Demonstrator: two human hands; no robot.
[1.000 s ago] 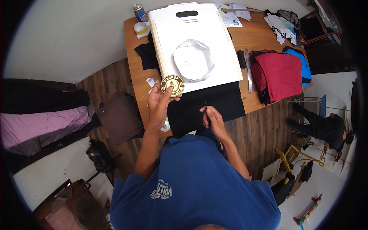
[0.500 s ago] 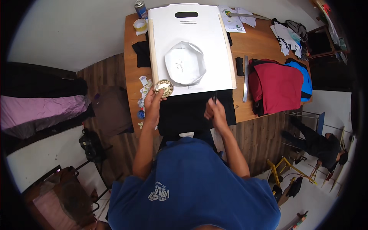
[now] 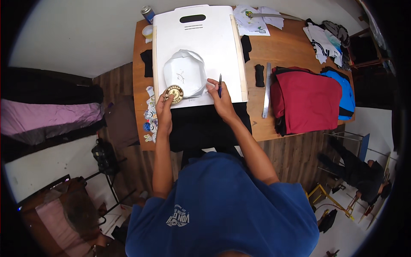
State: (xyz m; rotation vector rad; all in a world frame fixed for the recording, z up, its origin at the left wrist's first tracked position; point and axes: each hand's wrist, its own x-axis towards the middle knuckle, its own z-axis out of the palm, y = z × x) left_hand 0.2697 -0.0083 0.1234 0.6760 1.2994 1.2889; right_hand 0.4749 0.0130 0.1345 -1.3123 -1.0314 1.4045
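Observation:
My left hand point(image 3: 164, 115) pinches a round brown-and-cream printed badge point(image 3: 173, 96) by its lower edge, over the near left rim of a white paper tray point(image 3: 200, 75). That many-sided tray, with scribbled marks inside, rests on a white board point(image 3: 220, 47) with a handle slot at its far end. To the right of the tray, my right hand point(image 3: 222, 103) is closed round a slim dark pen-like tool point(image 3: 220, 85) pointing upward; its exact kind is unclear. Black cloth point(image 3: 201, 128) lies under the board and shows at its near edge.
Several cut-out stickers point(image 3: 150, 113) lie at the table's left edge. A spray can point(image 3: 147, 13) and a tape roll point(image 3: 147, 31) stand far left. On the right are a metal ruler point(image 3: 266, 90), a black roll point(image 3: 259, 76) and folded red cloth point(image 3: 306, 100). Another person point(image 3: 364, 177) is farther right.
My right hand has moved up and left, from the board's near edge to beside the tray, bringing the tool along. The left hand still holds the badge. The whole view has shifted slightly.

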